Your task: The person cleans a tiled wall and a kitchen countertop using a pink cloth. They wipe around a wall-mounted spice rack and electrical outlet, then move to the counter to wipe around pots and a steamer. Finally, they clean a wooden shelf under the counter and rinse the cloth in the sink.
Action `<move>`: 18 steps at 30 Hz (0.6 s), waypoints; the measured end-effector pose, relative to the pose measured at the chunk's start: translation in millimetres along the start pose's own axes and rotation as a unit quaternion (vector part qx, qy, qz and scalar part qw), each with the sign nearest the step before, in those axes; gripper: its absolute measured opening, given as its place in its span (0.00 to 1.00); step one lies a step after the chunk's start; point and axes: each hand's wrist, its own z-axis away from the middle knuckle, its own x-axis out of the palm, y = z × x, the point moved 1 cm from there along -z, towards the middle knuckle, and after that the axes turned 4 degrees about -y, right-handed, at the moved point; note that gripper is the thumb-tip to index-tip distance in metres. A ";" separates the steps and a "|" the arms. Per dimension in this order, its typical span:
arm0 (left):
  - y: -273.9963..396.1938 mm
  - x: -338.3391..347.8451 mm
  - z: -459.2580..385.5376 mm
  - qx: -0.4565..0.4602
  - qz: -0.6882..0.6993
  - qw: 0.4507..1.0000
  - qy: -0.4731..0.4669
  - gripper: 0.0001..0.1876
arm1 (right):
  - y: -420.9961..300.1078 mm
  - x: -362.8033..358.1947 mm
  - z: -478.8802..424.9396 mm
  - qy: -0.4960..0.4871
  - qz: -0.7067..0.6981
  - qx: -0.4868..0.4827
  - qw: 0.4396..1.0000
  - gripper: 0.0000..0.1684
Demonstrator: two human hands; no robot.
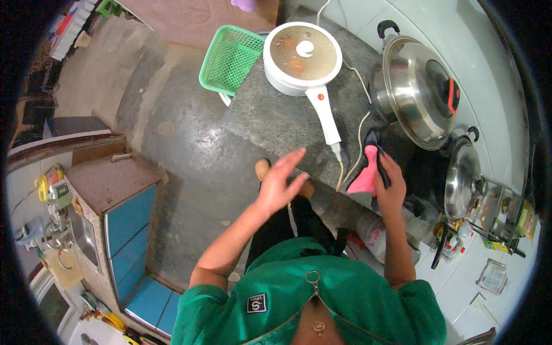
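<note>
My right hand [390, 185] grips a pink and black cloth [366, 172] at the counter's front edge, beside a black stove top. My left hand [282, 181] is raised before the counter edge, fingers apart, holding nothing. Beyond it, a white electric pot [286, 88] stands on the grey stone counter [267, 116], its handle towards me. Its clear lid [319, 47] is on, with round orange-brown pieces visible under it. A white power cord [361, 133] plugs into the handle's end and runs between pot and cloth.
A green plastic basket [233, 60] sits at the counter's left edge. To the right stand a large lidded steel pot [409, 90] and a lidded pan [463, 181] with a long handle. A gas cylinder [373, 230] is below the counter; a blue-fronted sink cabinet [129, 233] is at left.
</note>
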 end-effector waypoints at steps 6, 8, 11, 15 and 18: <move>11.6 18.5 50.8 -0.061 0.297 0.952 -0.048 0.49 | -106.5 67.5 11.5 -0.196 -0.208 -0.120 0.951 0.33; 12.5 7.3 40.4 -0.176 0.429 0.884 0.065 0.36 | -112.8 99.6 1.3 -0.187 -0.164 -0.173 0.953 0.36; 4.6 -22.3 25.5 -0.224 0.484 0.824 0.194 0.25 | -118.0 106.9 -8.3 -0.179 -0.075 -0.141 0.971 0.37; -49.1 -51.1 4.8 -0.144 -0.194 0.953 0.184 0.30 | -77.1 121.5 14.0 -0.208 -0.089 -0.096 0.969 0.33; -72.8 -54.5 -27.5 -0.090 -0.406 0.905 0.094 0.29 | -66.0 124.4 20.3 -0.247 -0.093 -0.066 0.962 0.30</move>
